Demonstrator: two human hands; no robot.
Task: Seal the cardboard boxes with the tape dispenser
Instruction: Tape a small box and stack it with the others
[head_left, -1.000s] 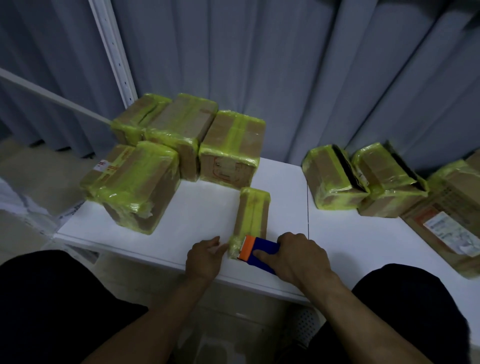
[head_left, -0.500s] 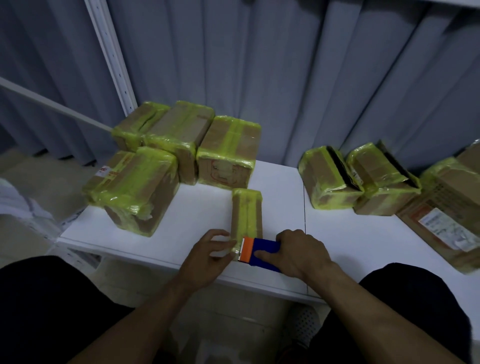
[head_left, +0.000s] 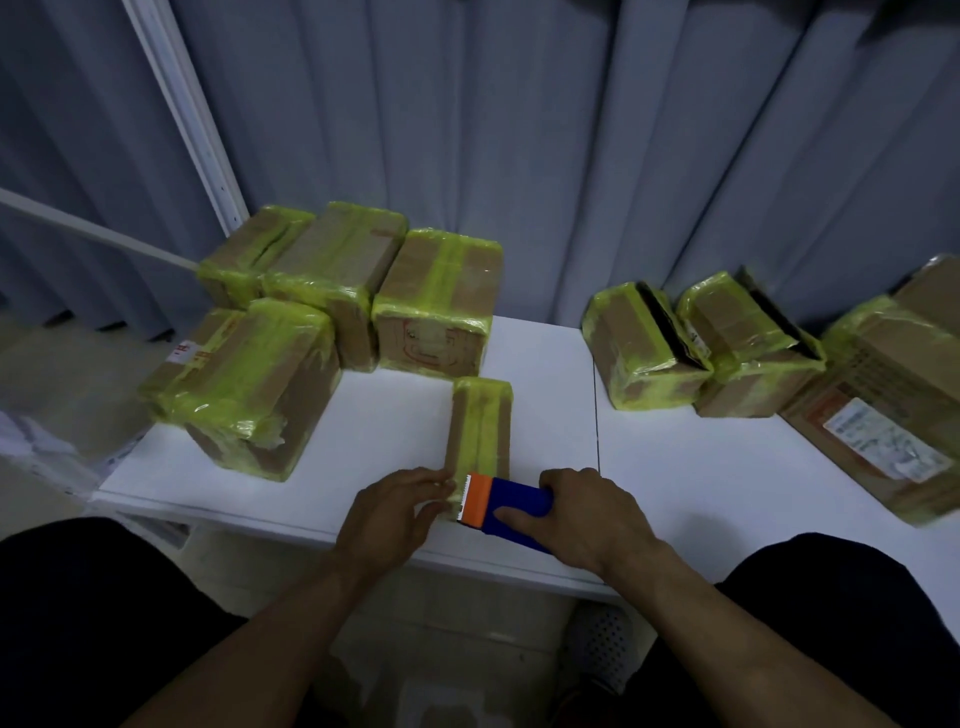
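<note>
The small cardboard box (head_left: 480, 426) lies close to the near edge of the desk (head_left: 727, 467), about midway along it, its long side running toward the far edge; a yellow-green strip of tape covers its top. The tape dispenser (head_left: 511, 506) sits at the box's near end, its orange head and toothed blade against that end; the right grip (head_left: 587, 519) is wrapped round the blue body, thumb across its near face. The left grip (head_left: 395, 512) lies with fingers fairly straight against the near left side of the box, holding it in place rather than pinching it; its fingertips come just beside the blade.

The step looks like cutting the strip and pressing its tail down; several things could spoil it. The blade's teeth are so near the left fingertips that a quick twist to tear the tape could nick them. The box is narrow and probably light; if the left grip slackens, the pull of the tape may lift or drag it over the near edge. A slanted tear would leave a ragged, wrinkled tail that peels. Taped boxes (head_left: 441, 301) crowd the far left corner and more (head_left: 644, 343) stand along the far edge to the right, well apart from the work.
</note>
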